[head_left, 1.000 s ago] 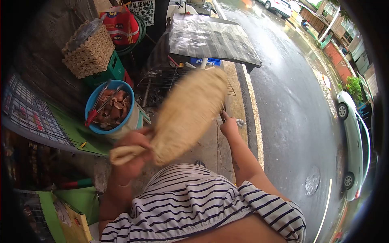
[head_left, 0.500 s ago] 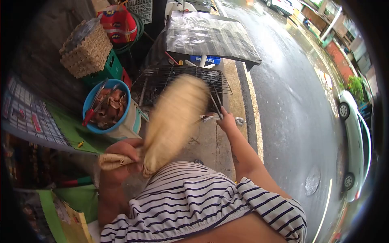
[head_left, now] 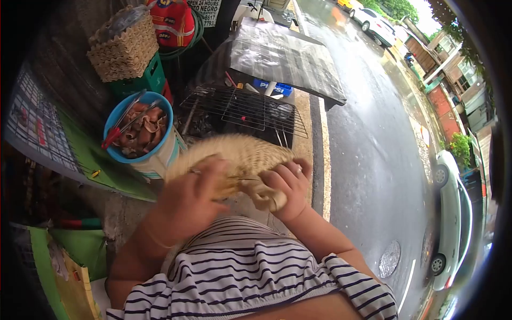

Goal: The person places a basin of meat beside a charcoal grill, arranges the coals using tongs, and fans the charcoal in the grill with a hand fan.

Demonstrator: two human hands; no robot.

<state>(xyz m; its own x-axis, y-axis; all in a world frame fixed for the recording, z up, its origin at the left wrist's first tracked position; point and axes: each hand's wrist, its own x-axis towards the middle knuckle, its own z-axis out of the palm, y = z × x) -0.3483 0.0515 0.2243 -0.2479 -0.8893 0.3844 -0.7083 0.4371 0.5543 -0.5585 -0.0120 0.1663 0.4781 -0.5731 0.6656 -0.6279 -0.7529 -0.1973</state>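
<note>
A woven hand fan (head_left: 240, 152), blurred by motion, lies across in front of my body. My right hand (head_left: 288, 186) is closed around its rolled handle (head_left: 266, 196). At the fan's left side is my left hand (head_left: 194, 200), smeared by motion, with its fingers apart and no handle in it. Beyond the fan is a black wire grill grate (head_left: 250, 109) with a small red glow beneath it. Two thin metal rods (head_left: 280, 137) show at the grill's near right, their lower ends hidden behind the fan.
On the left, a blue-rimmed bucket (head_left: 113, 120) holds reddish-brown pieces and a red-handled tool (head_left: 112, 137). A woven basket (head_left: 121, 50) sits on a green crate (head_left: 152, 77). Behind the grill is a metal-sheet-covered surface (head_left: 288, 56). A wet road (head_left: 368, 160) with parked cars runs along the right.
The fan's handle has passed from my left hand to my right, and the fan has turned sideways and lower. My right hand has left the metal tongs and come in toward my body.
</note>
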